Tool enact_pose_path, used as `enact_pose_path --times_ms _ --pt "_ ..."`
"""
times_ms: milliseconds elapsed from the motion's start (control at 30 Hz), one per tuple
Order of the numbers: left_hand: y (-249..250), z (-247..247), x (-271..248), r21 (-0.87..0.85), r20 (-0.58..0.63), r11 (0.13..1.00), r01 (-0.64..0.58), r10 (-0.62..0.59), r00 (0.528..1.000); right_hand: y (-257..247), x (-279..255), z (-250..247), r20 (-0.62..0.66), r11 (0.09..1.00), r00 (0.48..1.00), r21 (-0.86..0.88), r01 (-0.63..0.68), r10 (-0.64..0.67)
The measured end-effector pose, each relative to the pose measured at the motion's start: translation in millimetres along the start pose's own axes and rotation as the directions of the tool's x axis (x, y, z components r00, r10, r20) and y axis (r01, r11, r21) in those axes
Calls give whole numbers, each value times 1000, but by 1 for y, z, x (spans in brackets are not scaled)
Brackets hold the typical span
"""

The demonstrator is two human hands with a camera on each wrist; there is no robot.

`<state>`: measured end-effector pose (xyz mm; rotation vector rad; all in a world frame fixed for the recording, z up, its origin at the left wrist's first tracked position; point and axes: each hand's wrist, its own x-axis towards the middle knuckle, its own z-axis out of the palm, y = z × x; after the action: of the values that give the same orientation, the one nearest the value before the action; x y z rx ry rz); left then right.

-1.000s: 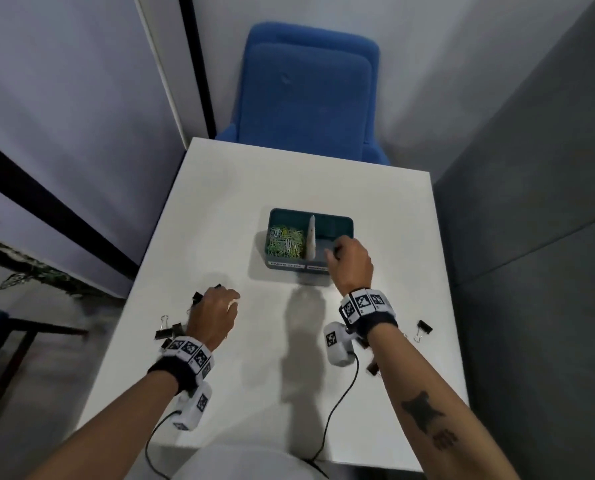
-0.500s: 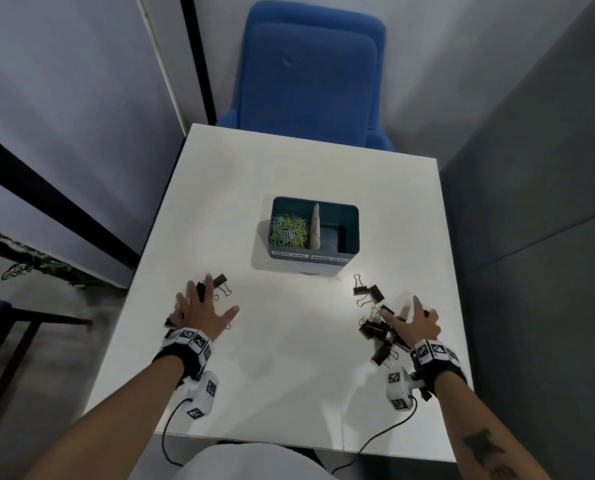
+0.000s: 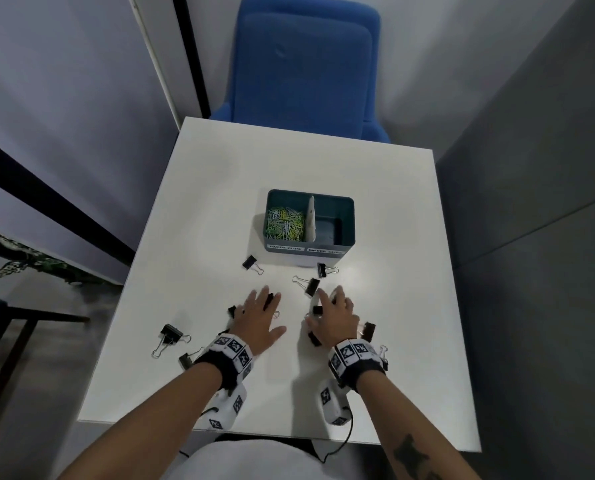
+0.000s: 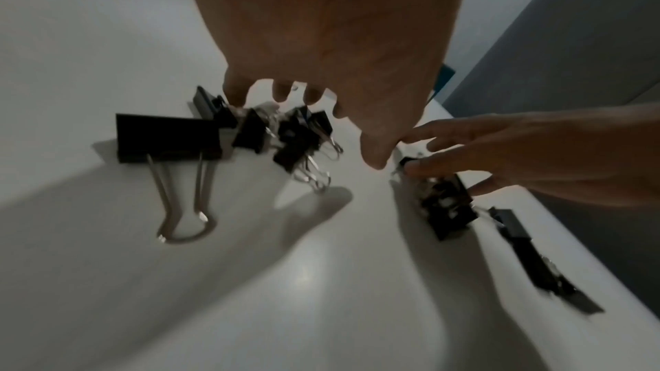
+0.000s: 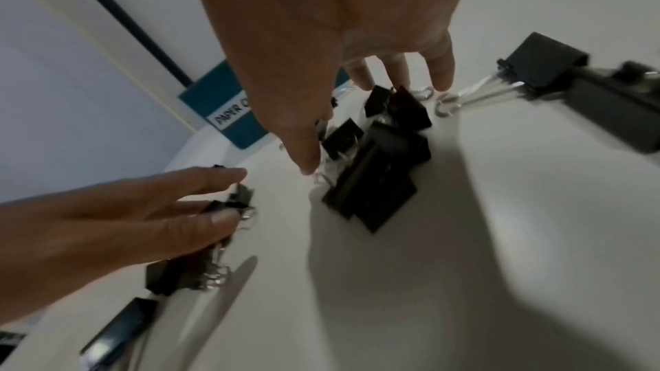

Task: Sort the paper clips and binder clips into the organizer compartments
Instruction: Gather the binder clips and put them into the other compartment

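The teal organizer point(image 3: 347, 221) stands mid-table; its left compartment holds green and white paper clips point(image 3: 285, 223), and its right compartment point(image 3: 329, 227) looks bare. Black binder clips lie scattered in front of it, among them one point(image 3: 249, 263) at the left and two point(image 3: 311, 285) nearer the middle. My left hand point(image 3: 261, 315) lies flat, fingers spread, on a bunch of binder clips point(image 4: 293, 134). My right hand point(image 3: 335, 311) lies beside it with straight fingers on another bunch point(image 5: 378, 162). Neither hand grips a clip.
A large binder clip point(image 3: 171, 334) and a smaller one point(image 3: 185, 360) lie left of my left wrist, and another point(image 3: 368, 330) lies right of my right hand. A blue chair point(image 3: 306, 64) stands behind the white table point(image 3: 393, 237). Grey walls close in on both sides.
My right hand left the organizer and went to the table's right side. Both hands then swept inward from the sides, pushing binder clips to the middle in front of the organizer.
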<state>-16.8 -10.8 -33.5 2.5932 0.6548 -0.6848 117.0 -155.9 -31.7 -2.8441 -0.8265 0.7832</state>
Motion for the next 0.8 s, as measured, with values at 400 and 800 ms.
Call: enact_pose_path --times_ms 400,800 --pt "-113 13 -84 -299 118 816 494 -482 868 -8 43 -16 50 986 985 8 165 -165" --pt "-33 25 -67 -178 -127 982 67 -90 988 -27 -1 13 -13 936 936 -10 352 -352"
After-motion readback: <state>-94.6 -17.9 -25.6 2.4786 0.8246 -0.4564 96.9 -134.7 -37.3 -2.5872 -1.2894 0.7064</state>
